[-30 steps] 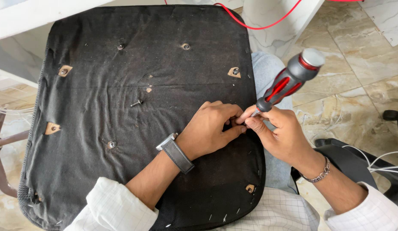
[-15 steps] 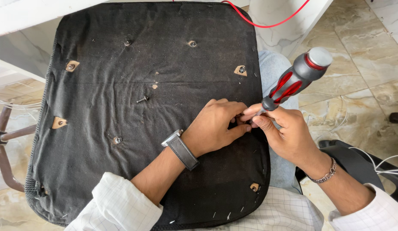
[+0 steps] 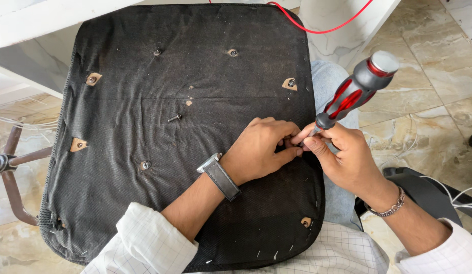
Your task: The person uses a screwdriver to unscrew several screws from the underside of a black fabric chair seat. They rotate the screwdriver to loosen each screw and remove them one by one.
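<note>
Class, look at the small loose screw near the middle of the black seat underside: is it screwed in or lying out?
Lying out. The screw rests on its side on the black fabric, whole shank showing, away from any hole.

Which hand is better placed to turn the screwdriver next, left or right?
Right. The right hand already grips the screwdriver near its shaft, while the left hand rests on the black seat underside, fingers curled at the tip.

black seat pad [image 3: 144,101], loose screw [image 3: 174,118]

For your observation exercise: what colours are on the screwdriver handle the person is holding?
Grey and red, with a silvery end cap: the screwdriver handle, seen in the head view.
</note>
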